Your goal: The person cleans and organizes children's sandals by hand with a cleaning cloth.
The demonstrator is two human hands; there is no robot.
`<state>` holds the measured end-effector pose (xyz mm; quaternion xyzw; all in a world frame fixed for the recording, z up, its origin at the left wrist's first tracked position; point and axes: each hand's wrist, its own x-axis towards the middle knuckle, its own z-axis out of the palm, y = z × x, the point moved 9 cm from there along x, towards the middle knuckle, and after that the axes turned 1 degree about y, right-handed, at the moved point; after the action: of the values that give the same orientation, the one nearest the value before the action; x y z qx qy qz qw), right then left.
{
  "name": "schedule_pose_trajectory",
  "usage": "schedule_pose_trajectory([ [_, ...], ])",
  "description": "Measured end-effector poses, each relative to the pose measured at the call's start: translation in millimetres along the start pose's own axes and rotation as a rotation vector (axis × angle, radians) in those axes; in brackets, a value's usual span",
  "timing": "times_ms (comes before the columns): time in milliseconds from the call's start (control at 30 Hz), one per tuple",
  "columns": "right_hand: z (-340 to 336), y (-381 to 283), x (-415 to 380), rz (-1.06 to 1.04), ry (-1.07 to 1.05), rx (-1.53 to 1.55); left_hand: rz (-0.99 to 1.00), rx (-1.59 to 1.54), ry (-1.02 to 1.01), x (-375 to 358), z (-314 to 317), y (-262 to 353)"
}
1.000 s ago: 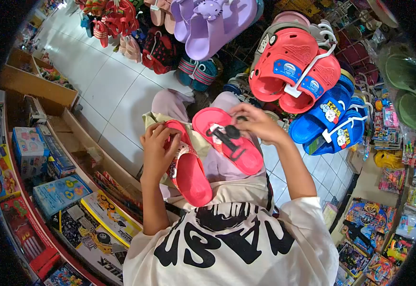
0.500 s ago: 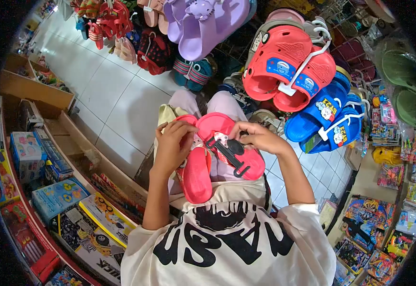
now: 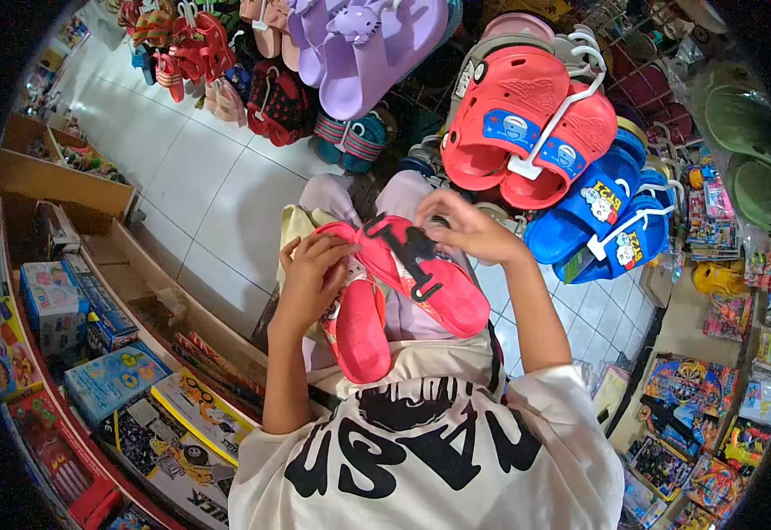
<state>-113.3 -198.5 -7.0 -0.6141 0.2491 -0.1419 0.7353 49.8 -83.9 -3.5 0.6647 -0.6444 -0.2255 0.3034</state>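
Two pink-red sandals rest on my lap, the left one [image 3: 362, 331] and the right one [image 3: 456, 300]. A black plastic hanger piece [image 3: 414, 252] lies over the right sandal's straps. My left hand [image 3: 313, 274] is on the left sandal near its strap, with curled fingers; what they grip is hidden. Above the right sandal, beside the upper part of the black piece, is my right hand [image 3: 469, 228], its fingers bent and apart, with nothing visible in them.
Red clogs [image 3: 511, 119] and blue slides [image 3: 611, 212] hang at the right, close to my right hand. Purple sandals [image 3: 368, 53] hang ahead. Boxed toys [image 3: 116, 380] line the curved shelf at the left. Packaged toys [image 3: 686, 397] are at the lower right.
My right hand has lifted off the right sandal and its fingers have spread. The black piece has shifted up and left. My left hand has moved slightly downward.
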Motion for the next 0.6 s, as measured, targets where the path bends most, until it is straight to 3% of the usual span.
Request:
schedule_pose_trajectory([
  [133,-71.6,68.4,-52.7,0.066,0.589,0.429,-0.026,0.002,0.024,2.0,0.2,1.5],
  [233,-107.5,145.9,-78.9,0.064,0.867,0.79,-0.011,0.004,0.057,4.2,-1.2,1.7],
  [333,-138.5,175.6,-84.3,-0.098,1.114,0.677,-0.021,0.005,0.061,3.8,-2.9,0.2],
  [433,-171.8,147.2,-80.9,-0.169,1.275,-0.523,-0.031,0.017,0.057,1.6,-3.2,-0.6],
  [467,-167.7,134.1,-71.6,-0.119,1.186,-0.942,-0.038,0.025,0.057,0.9,-3.8,-0.2],
  [600,-154.5,148.8,-24.1,0.078,0.761,-0.937,-0.034,0.031,0.075,-0.5,-4.7,-1.7],
])
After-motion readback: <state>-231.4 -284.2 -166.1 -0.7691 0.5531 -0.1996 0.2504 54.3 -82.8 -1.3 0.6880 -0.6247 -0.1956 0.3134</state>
